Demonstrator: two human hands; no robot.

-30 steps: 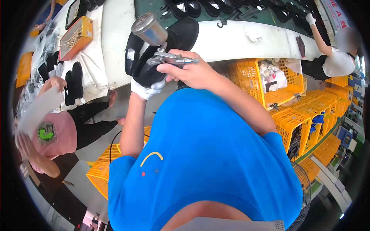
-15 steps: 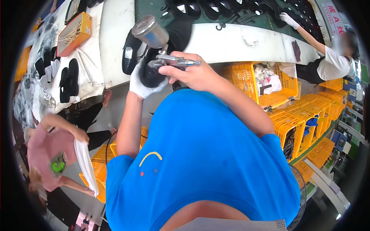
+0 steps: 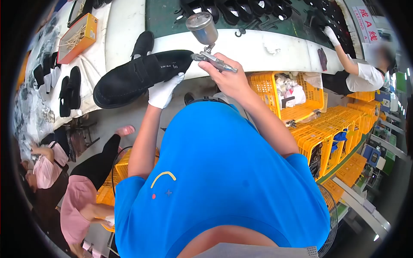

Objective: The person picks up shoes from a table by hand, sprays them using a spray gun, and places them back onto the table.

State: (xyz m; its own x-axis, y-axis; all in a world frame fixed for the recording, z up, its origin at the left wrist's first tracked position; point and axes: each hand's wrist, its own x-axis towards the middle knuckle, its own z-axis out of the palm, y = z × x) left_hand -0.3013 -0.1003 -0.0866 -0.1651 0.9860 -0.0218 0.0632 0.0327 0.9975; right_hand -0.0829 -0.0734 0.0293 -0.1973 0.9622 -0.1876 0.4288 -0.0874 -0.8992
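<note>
The black shoe [image 3: 133, 79] is above the bench's [image 3: 245, 47] near edge, gripped near the heel by the gloved left hand [image 3: 165, 92]; the spray gun [image 3: 208, 57], clasped in the bare right hand [image 3: 230, 77], points at that heel, but completed and remaining coverage cannot be told. Surroundings, left to right: pair of shoes [image 3: 69, 91] and box of sticks [image 3: 77, 38] on the bench's left end, loose shoe [image 3: 144, 43] just behind the held one, crate [image 3: 264, 92] below the near edge. Nothing visible stands between gun and heel.

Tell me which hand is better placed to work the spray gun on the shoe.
Probably the right hand: it grips the spray gun, whose front end appears beside the heel of the shoe. The gloved left hand is occupied holding that shoe.
</note>
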